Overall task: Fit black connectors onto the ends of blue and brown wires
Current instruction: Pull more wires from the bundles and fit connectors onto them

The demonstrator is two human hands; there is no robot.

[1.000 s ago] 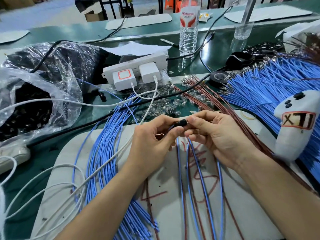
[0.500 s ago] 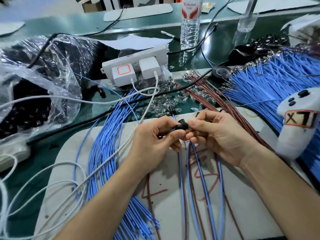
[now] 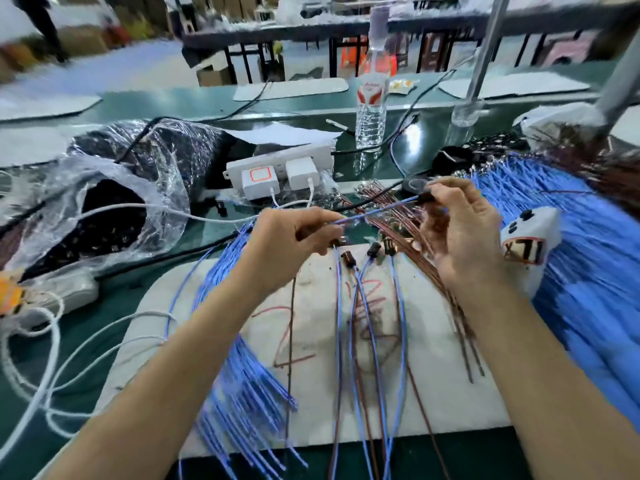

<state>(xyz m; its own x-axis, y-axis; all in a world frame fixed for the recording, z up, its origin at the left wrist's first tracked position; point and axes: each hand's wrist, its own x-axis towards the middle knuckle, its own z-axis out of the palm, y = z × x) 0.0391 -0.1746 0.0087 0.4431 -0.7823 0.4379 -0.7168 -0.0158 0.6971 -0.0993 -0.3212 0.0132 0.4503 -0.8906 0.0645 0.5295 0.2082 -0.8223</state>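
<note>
My right hand (image 3: 460,233) pinches a black connector (image 3: 425,197) fitted on a blue wire (image 3: 375,212) and holds it up to the right. My left hand (image 3: 291,242) pinches the same blue wire further down, so it runs taut between the hands. Below the hands, three black connectors (image 3: 374,250) with blue and brown wires lie on the white mat (image 3: 311,393). A bundle of loose blue wires (image 3: 239,372) lies under my left forearm. Brown wires (image 3: 398,216) fan out behind the hands.
A large pile of blue wires (image 3: 588,289) and a white controller-shaped device (image 3: 530,244) fill the right. A plastic bag of black parts (image 3: 104,216), a white power strip (image 3: 280,171) with chargers, white cables (image 3: 52,341) and a water bottle (image 3: 371,109) stand behind and left.
The hands, pressed together on the connector before, have drawn apart: my right hand rose to the right with the connector, my left slid down the blue wire. The camera tilted up.
</note>
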